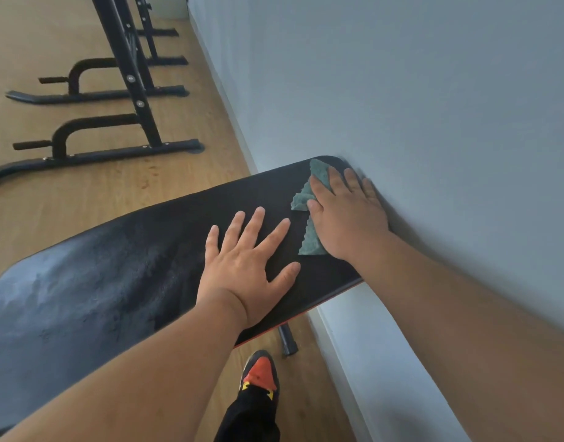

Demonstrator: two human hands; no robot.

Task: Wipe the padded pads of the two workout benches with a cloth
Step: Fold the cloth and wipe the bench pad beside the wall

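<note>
Progress looks partial: nearest us, the low end of the pad (92, 282) shows greyish, cloudy patches that we judge to be either damp streaks or dust, and we cannot tell which. Farther up the pad, our left hand (245, 269) lies flat with fingers spread straight, holding nothing, bracing the surface. Just beyond it, our right hand (344, 215) presses the cloth (306, 196) down with straight fingers; the cloth sits under the palm and pokes out on the thumb side and past the fingertips. It is at the pad's far corner, right against the wall (433, 106). We judge this bench is mid-wipe. Whether the black frames (127, 78) on the floor (51, 193) beyond belong to the second bench, we cannot tell.
</note>
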